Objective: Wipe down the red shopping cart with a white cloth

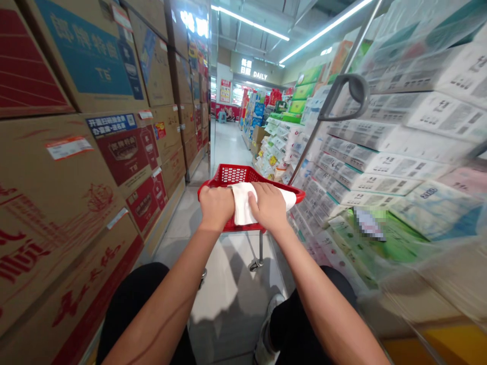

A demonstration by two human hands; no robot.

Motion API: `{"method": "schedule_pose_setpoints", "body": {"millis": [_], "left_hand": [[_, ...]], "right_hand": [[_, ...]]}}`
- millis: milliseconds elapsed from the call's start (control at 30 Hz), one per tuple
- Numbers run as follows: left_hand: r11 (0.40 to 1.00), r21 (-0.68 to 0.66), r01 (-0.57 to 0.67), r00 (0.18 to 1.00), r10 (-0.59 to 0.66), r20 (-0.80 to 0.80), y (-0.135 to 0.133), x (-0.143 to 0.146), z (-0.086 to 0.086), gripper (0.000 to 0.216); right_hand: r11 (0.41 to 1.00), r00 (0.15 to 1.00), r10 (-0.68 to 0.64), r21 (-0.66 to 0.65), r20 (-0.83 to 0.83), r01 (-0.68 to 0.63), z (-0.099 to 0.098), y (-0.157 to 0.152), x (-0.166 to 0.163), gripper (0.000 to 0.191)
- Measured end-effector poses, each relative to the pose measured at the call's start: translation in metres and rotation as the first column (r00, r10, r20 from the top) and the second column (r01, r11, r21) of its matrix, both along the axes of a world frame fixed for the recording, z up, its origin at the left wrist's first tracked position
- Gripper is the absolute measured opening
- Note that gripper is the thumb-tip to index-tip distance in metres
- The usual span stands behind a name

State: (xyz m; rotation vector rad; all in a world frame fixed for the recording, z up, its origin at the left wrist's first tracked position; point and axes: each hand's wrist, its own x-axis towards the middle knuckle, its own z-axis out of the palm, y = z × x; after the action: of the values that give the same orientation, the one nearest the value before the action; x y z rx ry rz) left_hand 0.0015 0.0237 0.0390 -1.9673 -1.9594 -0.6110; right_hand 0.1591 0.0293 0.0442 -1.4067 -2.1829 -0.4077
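Note:
In front of me is a red shopping cart (262, 229) with a perforated basket, standing on the aisle floor. My left hand (216, 207) is closed around the left part of its handle. A white cloth (243, 205) hangs folded over the middle and right of the handle. My right hand (269, 204) grips the handle through this cloth, its thumb lying on the fabric. The handle itself is mostly hidden under both hands and the cloth. Below the basket, a caster wheel (256, 264) shows on the floor.
Stacked cardboard cartons (61, 187) wall the left side. Packs of tissue paper (399, 167) rise on the right, with a grey pole handle (344, 99) leaning out before them. The tiled aisle (230, 144) runs ahead past more shelves. A blue stool (221, 116) stands far back.

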Motion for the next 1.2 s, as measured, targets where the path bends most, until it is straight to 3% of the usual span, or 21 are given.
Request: {"method": "schedule_pose_setpoints", "body": {"millis": [100,200,300,400,500,567,633,767,867,933,1067,1133,1200], "left_hand": [[1.0,0.001,0.008,1.0,-0.008,0.001,-0.001,0.001,0.0,0.043],[1.0,-0.018,0.023,1.0,-0.023,0.0,-0.004,0.005,0.002,0.043],[0.999,-0.023,0.03,1.0,-0.03,0.008,-0.01,0.01,0.004,0.044],[1.0,0.0,-0.005,1.0,0.005,0.028,-0.016,0.016,0.005,0.05],[0.999,0.031,-0.039,0.998,0.037,0.042,-0.018,0.017,0.005,0.054],[0.998,0.041,-0.05,0.998,0.048,0.048,-0.018,0.015,0.005,0.053],[0.998,0.033,-0.059,0.997,0.057,0.056,-0.016,0.012,0.005,0.051],[1.0,0.013,-0.024,0.999,0.024,0.039,-0.014,0.004,0.004,0.045],[1.0,0.013,-0.006,0.999,0.006,0.032,-0.014,0.002,0.003,0.046],[1.0,0.005,-0.009,0.999,0.008,0.037,-0.014,0.002,0.003,0.046],[1.0,0.008,0.0,1.0,0.0,0.027,-0.015,0.004,0.004,0.053],[1.0,0.018,-0.003,1.0,0.003,0.02,-0.016,0.004,0.004,0.056],[1.0,0.025,-0.008,1.0,0.007,0.016,-0.016,0.005,0.004,0.055]], "right_hand": [[0.996,0.998,-0.017,0.09,-0.057,0.022,-0.015,-0.012,0.0,0.052],[0.999,0.999,-0.025,0.037,-0.043,0.026,-0.01,-0.007,0.003,0.052],[0.986,0.997,-0.051,-0.158,0.052,0.059,0.013,0.013,0.005,0.056],[0.907,0.983,-0.048,-0.405,0.177,0.117,0.036,0.041,0.003,0.069],[0.833,0.97,-0.038,-0.528,0.241,0.164,0.049,0.06,-0.003,0.078],[0.837,0.969,-0.063,-0.517,0.238,0.181,0.05,0.062,-0.007,0.078],[0.877,0.977,-0.065,-0.456,0.205,0.154,0.044,0.053,-0.008,0.076],[0.977,0.994,-0.053,-0.202,0.093,0.071,0.021,0.018,-0.008,0.06],[0.997,0.997,-0.071,0.006,-0.023,0.071,0.0,-0.004,-0.008,0.05],[0.996,0.996,-0.057,0.066,-0.071,0.061,-0.009,-0.011,-0.009,0.049],[0.997,0.996,-0.08,-0.017,-0.027,0.08,0.001,-0.003,-0.007,0.05],[0.98,0.994,-0.084,-0.177,0.073,0.096,0.018,0.011,-0.006,0.053],[0.923,0.984,-0.058,-0.368,0.166,0.117,0.035,0.028,-0.007,0.059]]}}
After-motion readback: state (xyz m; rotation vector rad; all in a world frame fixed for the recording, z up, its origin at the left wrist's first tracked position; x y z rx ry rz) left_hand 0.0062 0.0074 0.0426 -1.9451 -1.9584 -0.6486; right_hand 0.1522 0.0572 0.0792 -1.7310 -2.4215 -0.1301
